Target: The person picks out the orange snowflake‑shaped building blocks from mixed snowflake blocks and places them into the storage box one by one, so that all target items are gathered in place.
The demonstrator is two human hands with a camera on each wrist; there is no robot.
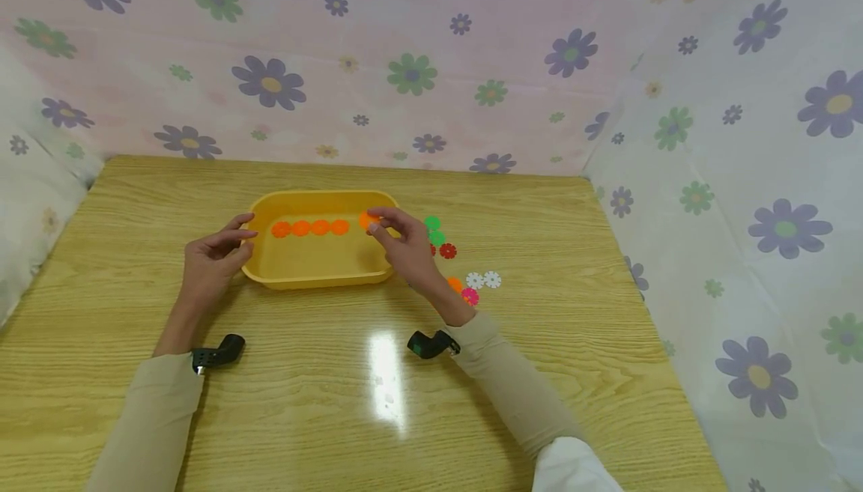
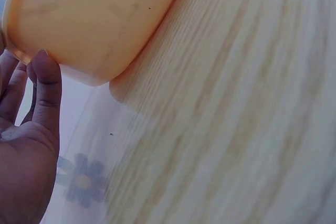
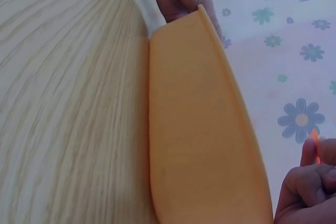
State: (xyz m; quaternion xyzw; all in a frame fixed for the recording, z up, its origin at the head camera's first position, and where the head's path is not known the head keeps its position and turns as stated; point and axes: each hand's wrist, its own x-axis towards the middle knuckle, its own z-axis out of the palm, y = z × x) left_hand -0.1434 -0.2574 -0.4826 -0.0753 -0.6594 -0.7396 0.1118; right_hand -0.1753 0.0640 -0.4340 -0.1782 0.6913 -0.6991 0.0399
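Near the far side of a wood-grained bench [image 1: 297, 417], a shallow yellow tray [image 1: 323, 258] with rounded corners, set lengthwise between two bare hands, apparently for easy reach from either side. At the tray's left end, the left hand [image 1: 214, 258], fingers bent and a little apart, thumb and fingertips lightly gripping the rim, probably to keep the tray from sliding. Over the right end, the right hand [image 1: 410, 248], nearly closed, with an orange disc [image 1: 365, 221] pinched between thumb and fingers; held by the edge, likely to leave most of the rim free. Inside, toward the far wall, four orange discs [image 1: 301, 228] in a straight row, edges meeting; impossible to tell whether interlocked or merely laid together. A gap between row and held piece.

To the right of the tray, on the bench, loose notched pieces: green discs [image 1: 437, 238], red discs [image 1: 448, 251], white discs [image 1: 492, 279], a pink disc [image 1: 472, 296] and another orange one partly hidden by the right forearm. Placed there, perhaps, for short reaches, mostly like colours together.
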